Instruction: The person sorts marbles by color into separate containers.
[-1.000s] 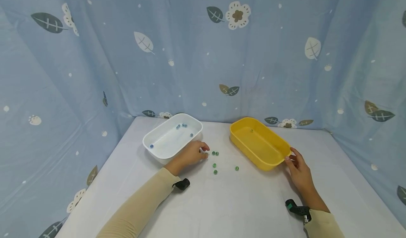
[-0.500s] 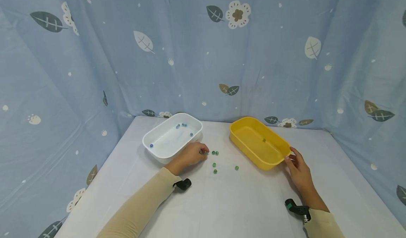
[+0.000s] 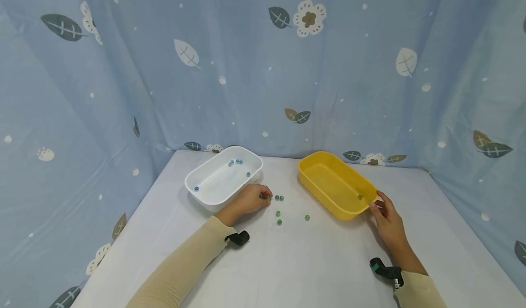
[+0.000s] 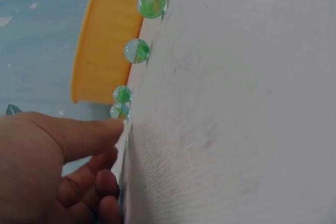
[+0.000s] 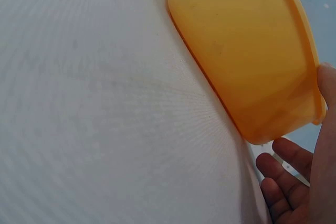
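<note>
green marble (image 3: 269,199) pinched in l. hand (image 3: 249,198) grip; r. hand (image 3: 388,223), spread loosely, touches yel. bin (image 3: 328,184)

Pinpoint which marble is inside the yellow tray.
The lone marble at the yellow tray's end by the right hand; no other marble shows inside it.
</note>
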A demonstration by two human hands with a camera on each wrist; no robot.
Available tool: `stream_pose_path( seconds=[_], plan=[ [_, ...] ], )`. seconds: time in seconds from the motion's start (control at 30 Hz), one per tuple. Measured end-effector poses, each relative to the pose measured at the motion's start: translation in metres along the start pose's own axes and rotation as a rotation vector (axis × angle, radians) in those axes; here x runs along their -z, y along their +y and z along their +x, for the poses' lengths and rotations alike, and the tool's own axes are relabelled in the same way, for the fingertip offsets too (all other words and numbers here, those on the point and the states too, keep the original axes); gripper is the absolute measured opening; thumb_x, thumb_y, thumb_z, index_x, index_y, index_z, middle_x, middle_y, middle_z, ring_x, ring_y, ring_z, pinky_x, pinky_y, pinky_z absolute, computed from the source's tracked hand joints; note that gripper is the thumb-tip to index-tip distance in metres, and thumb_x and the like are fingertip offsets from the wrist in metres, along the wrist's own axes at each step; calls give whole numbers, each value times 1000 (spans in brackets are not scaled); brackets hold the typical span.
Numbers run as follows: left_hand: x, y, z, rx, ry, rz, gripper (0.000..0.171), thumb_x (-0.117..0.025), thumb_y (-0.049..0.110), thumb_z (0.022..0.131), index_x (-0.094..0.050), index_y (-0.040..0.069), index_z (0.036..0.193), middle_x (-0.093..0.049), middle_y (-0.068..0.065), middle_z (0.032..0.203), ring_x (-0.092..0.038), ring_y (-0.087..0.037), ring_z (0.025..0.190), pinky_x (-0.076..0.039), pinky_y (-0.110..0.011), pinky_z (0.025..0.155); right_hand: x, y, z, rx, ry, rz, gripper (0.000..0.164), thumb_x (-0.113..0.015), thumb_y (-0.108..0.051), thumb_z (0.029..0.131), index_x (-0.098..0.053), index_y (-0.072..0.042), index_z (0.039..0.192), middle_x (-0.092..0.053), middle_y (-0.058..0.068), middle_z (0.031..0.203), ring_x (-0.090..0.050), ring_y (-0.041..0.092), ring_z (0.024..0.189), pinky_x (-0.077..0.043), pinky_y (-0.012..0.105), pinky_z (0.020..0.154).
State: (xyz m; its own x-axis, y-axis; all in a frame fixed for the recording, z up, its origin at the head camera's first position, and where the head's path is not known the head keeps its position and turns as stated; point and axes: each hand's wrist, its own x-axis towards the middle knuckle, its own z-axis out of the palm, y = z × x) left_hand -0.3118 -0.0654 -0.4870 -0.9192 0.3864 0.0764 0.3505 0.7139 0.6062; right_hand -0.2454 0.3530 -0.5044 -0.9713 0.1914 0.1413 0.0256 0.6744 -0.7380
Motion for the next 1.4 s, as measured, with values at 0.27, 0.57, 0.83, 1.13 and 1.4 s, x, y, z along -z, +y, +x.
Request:
stream_pose_path(
  seconds=[0.27,0.57,0.83,1.13,1.4],
  plan=[
    [-1,5,14,-12,-27,-39,17,-72,21,89,-71,21,106,-62,12,94,-57,-9,86,-48,-29,75,1,1,0,38,11,-2,67,-40,-48,103,-16,-16,157,-44,30,135,-47,45,115,-38,63,96],
    [0,18,30,-41,-64,-66,20,-72,21,90,-71,17,110,-62,11,95,-55,-12,85,-48,-27,74,1,1,0,38,25,2,66,-41,-47,103,-18,-16,156,-45,30,135,-47,46,116,-38,63,96],
    [11,31,46,-32,-34,-79,21,-71,22,91,-71,15,111,-61,9,96,-55,-14,85,-47,-27,73,1,-1,0,47,20,4,67,-40,-49,102,-18,-15,156,-45,29,134,-47,45,115,-39,62,96],
    [15,48,70,-46,-23,-92,24,-70,24,91,-70,14,113,-62,9,97,-55,-14,86,-48,-27,72,1,2,1,51,26,-5,68,-39,-50,102,-18,-16,156,-46,29,134,-48,45,115,-40,62,94],
    [15,61,84,-46,3,-99,18,-70,21,91,-70,18,109,-61,8,97,-55,-14,85,-49,-25,70,2,2,-1,34,9,0,68,-39,-50,102,-17,-16,157,-45,29,136,-47,46,117,-40,62,95]
  ],
)
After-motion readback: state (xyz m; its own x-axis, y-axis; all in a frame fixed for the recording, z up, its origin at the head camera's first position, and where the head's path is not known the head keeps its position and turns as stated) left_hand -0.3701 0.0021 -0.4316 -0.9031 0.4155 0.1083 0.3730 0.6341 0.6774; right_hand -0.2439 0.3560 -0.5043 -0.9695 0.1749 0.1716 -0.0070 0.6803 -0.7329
